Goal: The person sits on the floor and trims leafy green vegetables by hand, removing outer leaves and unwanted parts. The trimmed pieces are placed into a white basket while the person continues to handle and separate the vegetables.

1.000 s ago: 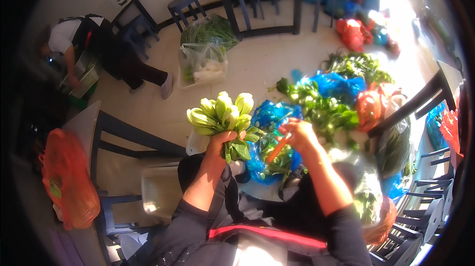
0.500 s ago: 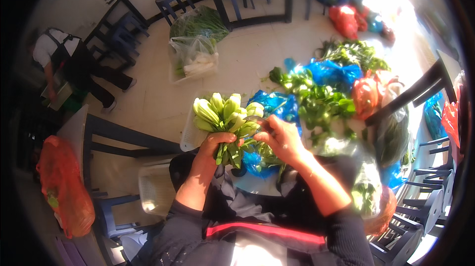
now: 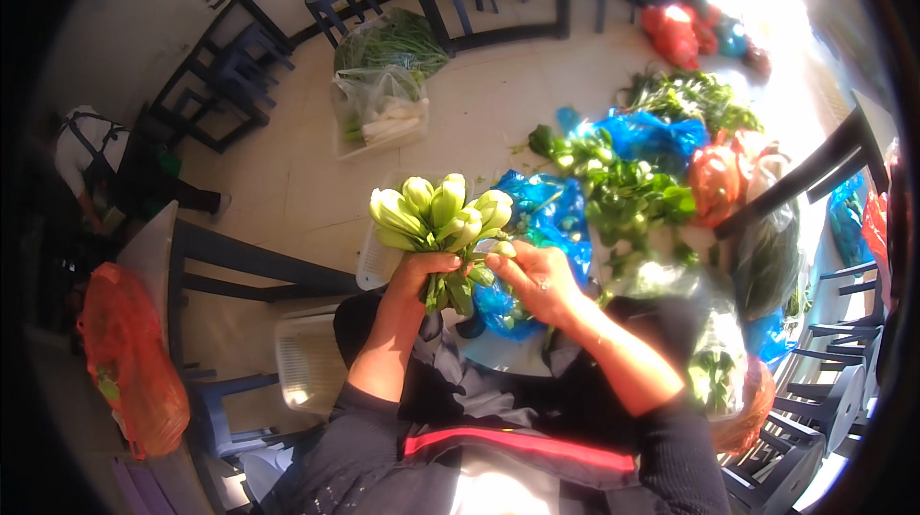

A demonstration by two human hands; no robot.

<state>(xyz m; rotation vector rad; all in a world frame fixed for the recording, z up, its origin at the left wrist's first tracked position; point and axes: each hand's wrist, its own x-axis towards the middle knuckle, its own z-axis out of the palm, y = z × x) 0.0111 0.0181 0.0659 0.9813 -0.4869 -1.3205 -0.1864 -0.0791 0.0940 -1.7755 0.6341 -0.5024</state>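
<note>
My left hand (image 3: 410, 277) is closed around a bunch of bok choy (image 3: 437, 212). The pale, plump stem bases point up and away from me, and the darker leaves hang below the fist. Close beside the bunch, on its right, my right hand (image 3: 544, 283) is pinched, with a small pale-green bok choy base (image 3: 502, 249) showing at its fingertips. The lower part of that piece is hidden by the fingers and the bunch. Just beyond the right hand lies a crumpled blue plastic bag (image 3: 551, 213).
Loose leafy greens (image 3: 632, 194) are piled on the floor at right, near a red bag (image 3: 717, 180). Farther off stands a clear bag of white radishes (image 3: 383, 117). White baskets (image 3: 309, 362) sit by my left knee. A person (image 3: 105, 156) bends at far left.
My right hand has dropped slightly and now pinches a small bok choy base; a dark curved edge by its fingers no longer shows. The person at far left has moved left.
</note>
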